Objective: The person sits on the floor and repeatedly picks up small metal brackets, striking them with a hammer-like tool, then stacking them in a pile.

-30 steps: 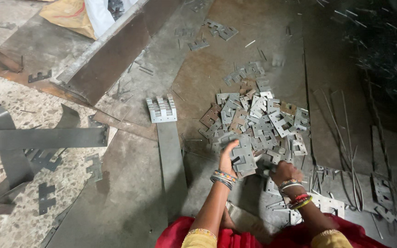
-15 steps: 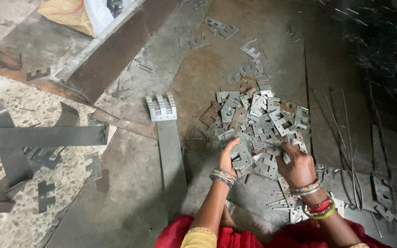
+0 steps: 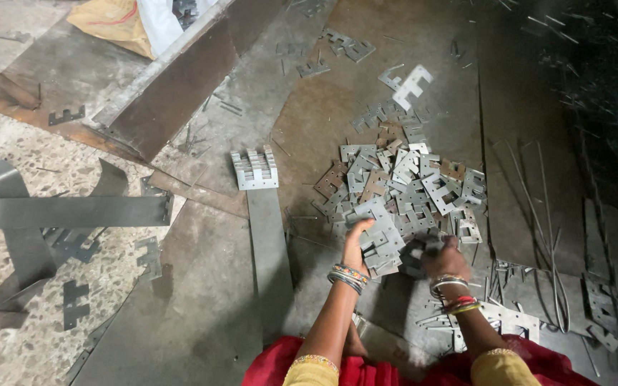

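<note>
The notched plates (image 3: 402, 189) in the heap are thin stamped metal, dull grey, some rusty brown. The long strip (image 3: 270, 250) is smooth matt steel. The floor (image 3: 30, 179) on the left is rough speckled stone. The far sack (image 3: 112, 21) looks like woven yellow-brown plastic.

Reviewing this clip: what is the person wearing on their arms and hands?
Both hands are bare, without gloves. The left hand has a stack of thin bangles at the wrist, silvery with some colour. The right hand wears silvery, red and yellow-green bangles. Short mustard-yellow sleeves with a patterned edge end above the elbows, over red clothing.
</note>
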